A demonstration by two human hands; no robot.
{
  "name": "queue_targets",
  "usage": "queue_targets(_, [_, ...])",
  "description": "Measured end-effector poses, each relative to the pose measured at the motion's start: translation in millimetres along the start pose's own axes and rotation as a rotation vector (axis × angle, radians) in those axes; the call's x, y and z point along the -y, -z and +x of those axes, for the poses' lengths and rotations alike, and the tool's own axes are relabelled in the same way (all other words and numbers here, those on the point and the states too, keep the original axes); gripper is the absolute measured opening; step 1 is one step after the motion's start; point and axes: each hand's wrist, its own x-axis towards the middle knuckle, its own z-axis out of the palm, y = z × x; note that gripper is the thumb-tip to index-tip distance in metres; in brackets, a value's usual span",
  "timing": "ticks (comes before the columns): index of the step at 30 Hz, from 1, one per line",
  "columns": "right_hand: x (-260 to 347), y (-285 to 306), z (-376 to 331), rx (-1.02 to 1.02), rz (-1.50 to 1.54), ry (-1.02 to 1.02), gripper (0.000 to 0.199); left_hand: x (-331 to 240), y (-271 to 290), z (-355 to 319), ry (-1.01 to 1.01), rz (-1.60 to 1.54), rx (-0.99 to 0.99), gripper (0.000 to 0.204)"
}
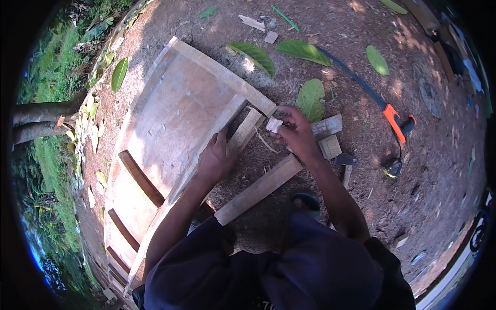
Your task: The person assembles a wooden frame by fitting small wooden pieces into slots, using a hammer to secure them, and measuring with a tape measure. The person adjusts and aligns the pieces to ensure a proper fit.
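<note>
My left hand (214, 157) is closed round a wooden strip (246, 129), beside the near long edge of a large wooden panel (181, 103) with a raised frame. Some of its fingers are hidden against the wood. At the strip's far end my right hand (298, 133) pinches a small pale, crumpled-looking piece (274, 124), close to the corner of the frame. Whether that piece is paper or a wood chip I cannot tell. A loose wooden board (261, 189) lies on the ground between my forearms.
Right of my right hand lie wood offcuts (329, 147) and a dark tool (345, 159). Farther right are an orange-handled saw (395, 124) and a tape measure (392, 167). Dark wooden slats (140, 178) cross the panel's near left part. Green leaves (311, 100) litter the soil.
</note>
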Motion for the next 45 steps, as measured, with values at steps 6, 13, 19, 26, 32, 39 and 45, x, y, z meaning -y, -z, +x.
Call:
queue_targets(6, [-16, 1, 2, -0.071, -0.288, 0.209, 0.029, -9, -21, 8, 0.081, -0.068, 0.043, 0.077])
queue_targets(13, [-17, -26, 14, -0.21, -0.5, 0.547, 0.023, 13, -51, 5, -0.036, -0.084, -0.065, 0.065])
queue_targets(19, [-13, -32, 12, -0.281, -0.865, 0.733, 0.014, 8, -44, 4, -0.052, -0.082, -0.035, 0.055])
queue_targets(26, [-12, -32, 15, -0.215, -0.848, 0.751, 0.011, 4, -49, -3, -0.086, -0.096, -0.155, 0.052])
queue_targets(32, [-4, -31, 15, -0.18, -0.867, 0.677, 0.012, 4, -50, -4, -0.129, -0.091, -0.18, 0.052])
queue_targets(39, [1, -26, 18, -0.13, -0.752, 0.655, 0.02, 20, -56, -4, -0.135, -0.077, -0.227, 0.058])
queue_targets(45, [-12, -14, 57, -0.26, -0.594, 0.355, 0.05, 11, -55, -2, -0.077, -0.071, -0.169, 0.06])
